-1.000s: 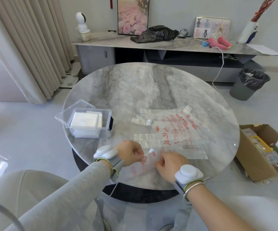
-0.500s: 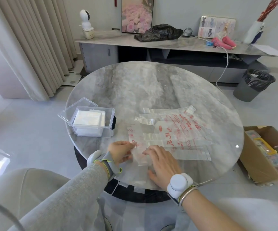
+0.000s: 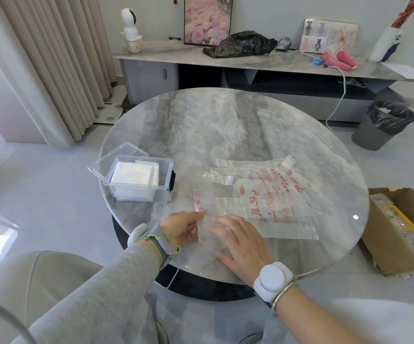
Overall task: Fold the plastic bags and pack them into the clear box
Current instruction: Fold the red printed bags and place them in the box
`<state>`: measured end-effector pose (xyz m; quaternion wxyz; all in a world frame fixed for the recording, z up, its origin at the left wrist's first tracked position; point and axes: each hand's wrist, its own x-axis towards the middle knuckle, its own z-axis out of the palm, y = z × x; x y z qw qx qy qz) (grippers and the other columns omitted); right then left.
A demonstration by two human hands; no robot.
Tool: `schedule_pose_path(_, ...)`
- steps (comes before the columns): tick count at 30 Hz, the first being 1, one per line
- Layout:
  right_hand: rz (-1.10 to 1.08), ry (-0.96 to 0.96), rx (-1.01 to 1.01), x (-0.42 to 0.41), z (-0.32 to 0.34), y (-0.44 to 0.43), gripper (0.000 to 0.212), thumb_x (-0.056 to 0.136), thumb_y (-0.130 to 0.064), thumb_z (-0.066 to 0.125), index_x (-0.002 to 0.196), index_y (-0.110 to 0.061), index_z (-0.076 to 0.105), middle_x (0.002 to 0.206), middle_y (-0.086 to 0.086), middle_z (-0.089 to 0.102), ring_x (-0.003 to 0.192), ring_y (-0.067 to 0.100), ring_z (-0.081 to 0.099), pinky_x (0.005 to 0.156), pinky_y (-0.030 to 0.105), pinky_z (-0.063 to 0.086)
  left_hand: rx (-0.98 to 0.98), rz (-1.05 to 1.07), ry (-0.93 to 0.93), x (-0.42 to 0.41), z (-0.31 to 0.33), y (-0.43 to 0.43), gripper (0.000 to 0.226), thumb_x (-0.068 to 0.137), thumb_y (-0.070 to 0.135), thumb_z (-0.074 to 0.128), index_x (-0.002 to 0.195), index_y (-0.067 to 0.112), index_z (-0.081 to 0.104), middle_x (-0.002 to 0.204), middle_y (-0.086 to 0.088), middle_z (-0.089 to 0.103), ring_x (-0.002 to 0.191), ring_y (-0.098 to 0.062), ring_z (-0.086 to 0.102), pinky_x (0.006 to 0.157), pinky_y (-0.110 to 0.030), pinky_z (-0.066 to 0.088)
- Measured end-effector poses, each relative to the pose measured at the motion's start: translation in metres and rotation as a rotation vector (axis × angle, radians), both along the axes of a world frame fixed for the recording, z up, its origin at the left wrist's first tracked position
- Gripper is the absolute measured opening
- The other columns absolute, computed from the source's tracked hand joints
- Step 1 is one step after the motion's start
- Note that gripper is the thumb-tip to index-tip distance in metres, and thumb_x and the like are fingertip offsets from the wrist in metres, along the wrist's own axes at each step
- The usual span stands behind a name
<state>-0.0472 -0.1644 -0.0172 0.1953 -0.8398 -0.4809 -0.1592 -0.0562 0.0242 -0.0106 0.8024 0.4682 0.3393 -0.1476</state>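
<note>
Marbled grey round table [image 3: 225, 125] carries an open clear box [image 3: 139, 180] of folded white bags at its left and loose red-printed plastic bags [image 3: 270, 194] spread at centre-right. Near the front edge, the right hand [image 3: 243, 242] lies flat with fingers spread, pressing one clear bag [image 3: 206, 219], while the left hand [image 3: 181, 227] pinches that bag's left edge between its fingertips.

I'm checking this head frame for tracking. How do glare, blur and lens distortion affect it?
Head view: a small bright glint sits on the table at its right rim; the bags are see-through and low in contrast against the marble, clearest by their red print; both hands, left hand and right hand, look sharp; wide-angle bending curves the curtain and the frame's edges.
</note>
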Motion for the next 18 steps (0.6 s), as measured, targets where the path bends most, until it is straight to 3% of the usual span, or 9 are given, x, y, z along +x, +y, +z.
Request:
schedule_pose_path(4, 0.112, -0.061, -0.054, -0.002, -0.006, 0.004, 0.051, 0.069, -0.010, 0.062, 0.116, -0.025, 0.054, 0.118, -0.003, 0.058, 0.107, 0.021, 0.054, 0.080, 0.032, 0.048, 0.129, -0.030, -0.017, -0.002, -0.001, -0.004, 0.014, 0.091, 0.016, 0.068, 0.079, 0.010, 0.065, 0.056, 0.001, 0.060, 0.039, -0.005, 0.048, 0.041, -0.014, 0.043)
schedule_pose_path(9, 0.100, -0.054, -0.046, -0.005, -0.009, 0.003, 0.039, 0.076, 0.002, 0.046, 0.102, -0.021, 0.063, 0.106, -0.002, 0.063, 0.088, 0.017, 0.055, 0.068, 0.022, 0.040, 0.286, -0.011, -0.049, -0.002, -0.008, -0.006, 0.015, 0.085, 0.013, 0.074, 0.079, 0.010, 0.061, 0.073, -0.008, 0.066, 0.048, -0.011, 0.056, 0.042, -0.018, 0.045)
schedule_pose_path(11, 0.094, -0.016, -0.009, -0.004, -0.008, 0.004, 0.039, 0.075, 0.005, 0.048, 0.100, -0.021, 0.064, 0.103, -0.003, 0.063, 0.085, 0.015, 0.053, 0.068, 0.019, 0.035, 0.346, -0.006, -0.057, -0.001, -0.010, -0.005, 0.015, 0.085, 0.011, 0.075, 0.085, 0.007, 0.060, 0.071, -0.007, 0.067, 0.045, -0.011, 0.060, 0.041, -0.019, 0.047)
schedule_pose_path(15, 0.116, 0.083, -0.017, -0.003, -0.011, 0.002, 0.049, 0.062, 0.012, 0.069, 0.099, -0.020, 0.065, 0.095, -0.007, 0.062, 0.085, 0.014, 0.053, 0.065, 0.025, 0.044, 0.564, -0.107, -0.086, -0.003, -0.018, 0.001, 0.031, 0.082, 0.017, 0.079, 0.103, 0.006, 0.059, 0.081, -0.007, 0.070, 0.056, -0.016, 0.065, 0.046, -0.026, 0.052)
schedule_pose_path(18, 0.115, 0.151, -0.067, -0.005, -0.010, 0.002, 0.059, 0.053, 0.012, 0.072, 0.101, -0.021, 0.064, 0.093, -0.010, 0.062, 0.089, 0.011, 0.052, 0.066, 0.018, 0.043, 0.899, -0.221, -0.130, -0.007, -0.022, 0.007, 0.037, 0.080, 0.025, 0.078, 0.107, 0.022, 0.053, 0.093, 0.004, 0.066, 0.072, -0.017, 0.066, 0.064, -0.033, 0.057)
